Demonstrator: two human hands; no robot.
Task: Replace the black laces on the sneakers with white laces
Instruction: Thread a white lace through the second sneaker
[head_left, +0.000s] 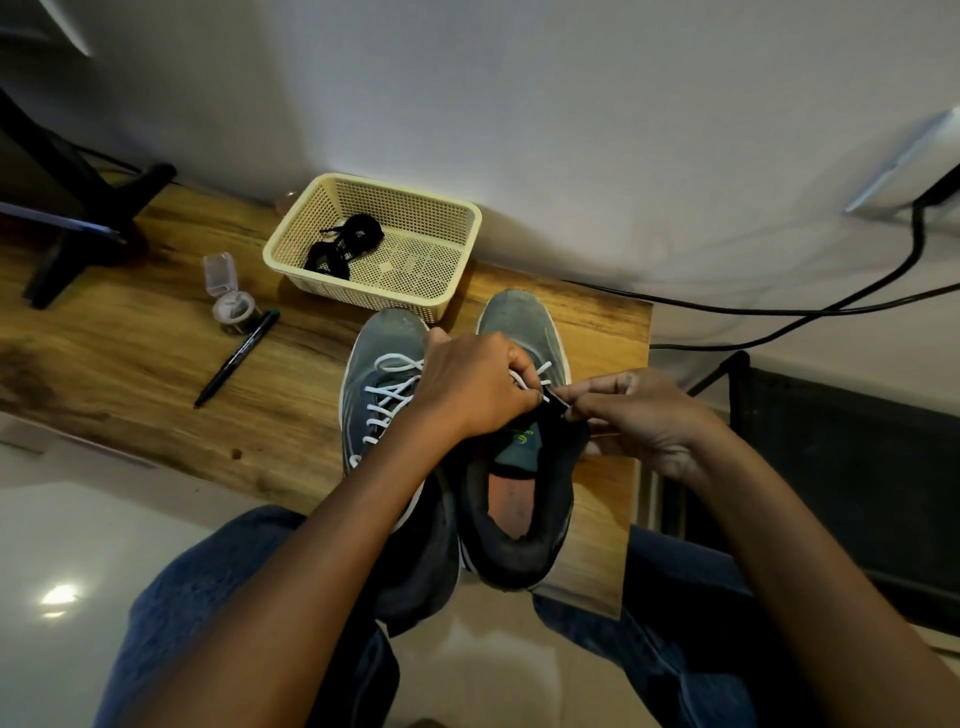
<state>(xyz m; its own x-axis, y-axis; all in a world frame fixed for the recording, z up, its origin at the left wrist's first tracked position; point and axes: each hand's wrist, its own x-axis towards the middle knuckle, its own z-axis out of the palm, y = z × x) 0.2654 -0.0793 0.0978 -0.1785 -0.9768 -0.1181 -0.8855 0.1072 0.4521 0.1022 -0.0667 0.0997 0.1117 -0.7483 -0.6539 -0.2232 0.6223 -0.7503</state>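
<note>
Two grey-blue sneakers stand side by side on the wooden table (130, 364), toes pointing away from me. The left sneaker (382, 358) is threaded with a white lace (387, 395). Over the right sneaker (524, 322), my left hand (472, 384) pinches the tip of a white lace (527, 376) near the top eyelets. My right hand (644, 415) pinches the black upper edge of that shoe beside the lace tip. Black laces (345, 247) lie bundled in the cream basket (457, 280).
A black marker (236, 358) and a small clear lidded container (231, 301) lie left of the sneakers. A monitor stand (78, 228) sits at the far left. Black cables (779, 312) run along the right. My knees in blue jeans are under the table edge.
</note>
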